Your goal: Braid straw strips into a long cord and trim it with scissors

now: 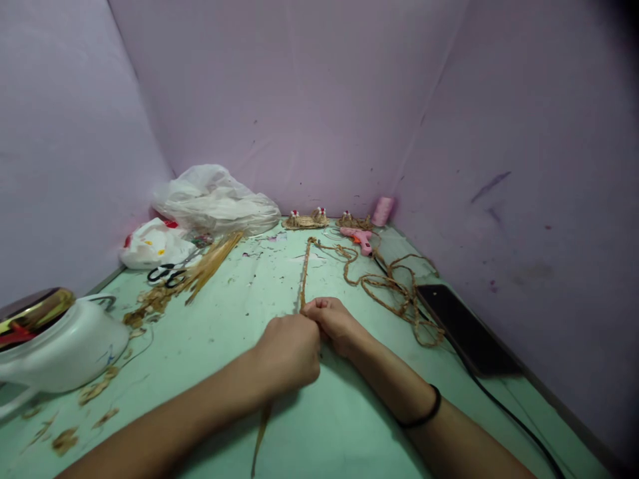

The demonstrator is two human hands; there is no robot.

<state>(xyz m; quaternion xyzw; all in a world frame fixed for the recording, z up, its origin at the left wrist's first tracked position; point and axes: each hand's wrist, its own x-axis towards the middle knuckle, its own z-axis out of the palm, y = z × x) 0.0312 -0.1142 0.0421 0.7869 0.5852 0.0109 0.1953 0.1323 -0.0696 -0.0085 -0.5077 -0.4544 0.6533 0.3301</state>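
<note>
A thin braided natural-fibre rope (pixel 306 269) runs from the far middle of the table straight towards my hands. My right hand (pixel 333 322) pinches its near end between thumb and fingers. Just left of it and touching it, my left hand (pixel 289 349) is closed in a fist, knuckles up. From under that fist a loose brown fibre strip (pixel 262 432) hangs towards the near edge. What lies inside the left fingers is hidden, but the strip comes out below them. More of the twisted rope (pixel 394 303) lies in loose coils to the right.
Dried fibre strips (pixel 212 263) and black-handled scissors (pixel 170 274) lie at left, behind a white container (pixel 74 346). A plastic bag (pixel 214 199) rests at the back. At right are a pink glue gun (pixel 358 238), a pink spool (pixel 383 211) and a dark flat device (pixel 466 329). Woven slippers (pixel 304 223) sit near the wall.
</note>
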